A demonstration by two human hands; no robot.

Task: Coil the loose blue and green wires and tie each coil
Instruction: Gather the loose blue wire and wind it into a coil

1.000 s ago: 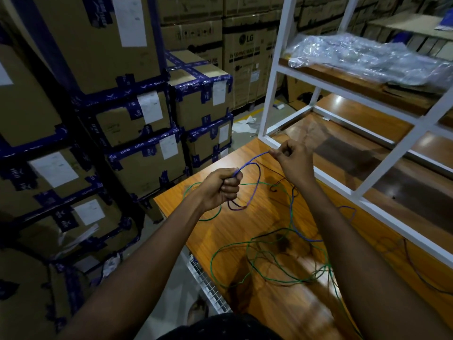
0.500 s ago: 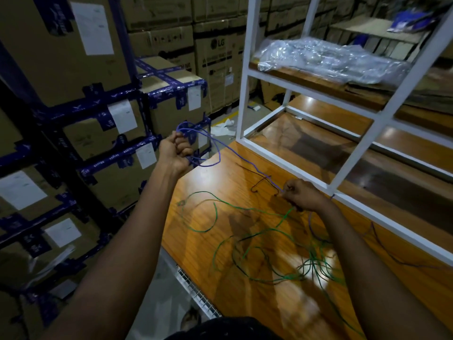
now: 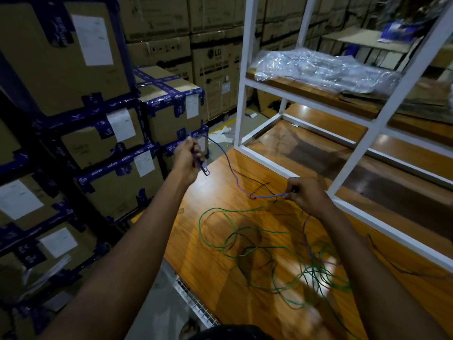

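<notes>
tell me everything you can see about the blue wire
The blue wire is thin, flexible and bluish-purple, and looks plastic-coated. The left hand grips a few small loops of it, raised beyond the table's left edge. From that fist it sags in a wavy line to the right hand, which pinches it just above the tabletop. Past that hand a strand trails into the tangled green wire.

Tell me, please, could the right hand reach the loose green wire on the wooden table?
Probably yes: the loose green wire lies uncovered near the right hand, which pinches the blue wire.
</notes>
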